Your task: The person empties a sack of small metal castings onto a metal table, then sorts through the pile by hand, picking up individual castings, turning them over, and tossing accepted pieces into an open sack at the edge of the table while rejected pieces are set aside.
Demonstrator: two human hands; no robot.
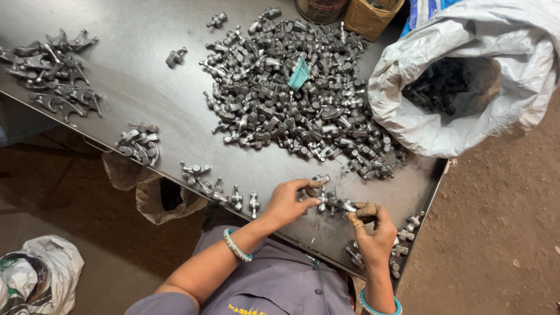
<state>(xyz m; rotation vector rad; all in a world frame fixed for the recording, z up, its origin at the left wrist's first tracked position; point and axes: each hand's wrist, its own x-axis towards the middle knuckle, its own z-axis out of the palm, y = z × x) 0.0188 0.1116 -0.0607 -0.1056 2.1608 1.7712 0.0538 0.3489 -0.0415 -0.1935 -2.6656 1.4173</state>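
Observation:
My left hand (289, 201) and my right hand (373, 230) meet over the near edge of a dark metal table (146, 99). Between them they pinch a short row of small grey metal parts (332, 202), the left at one end, the right at the other. The right thumb and forefinger wear brown finger wraps. Both wrists carry turquoise bangles. A big heap of the same metal parts (291, 93) lies just beyond the hands, with a teal scrap (300, 74) on top.
A white sack (466, 76) holding dark parts stands open at the right. Smaller groups of parts lie at the far left (55, 70), the near edge (140, 143) and by my right hand (402, 233). A bag (160, 195) hangs under the table. A cardboard box (370, 14) sits at the back.

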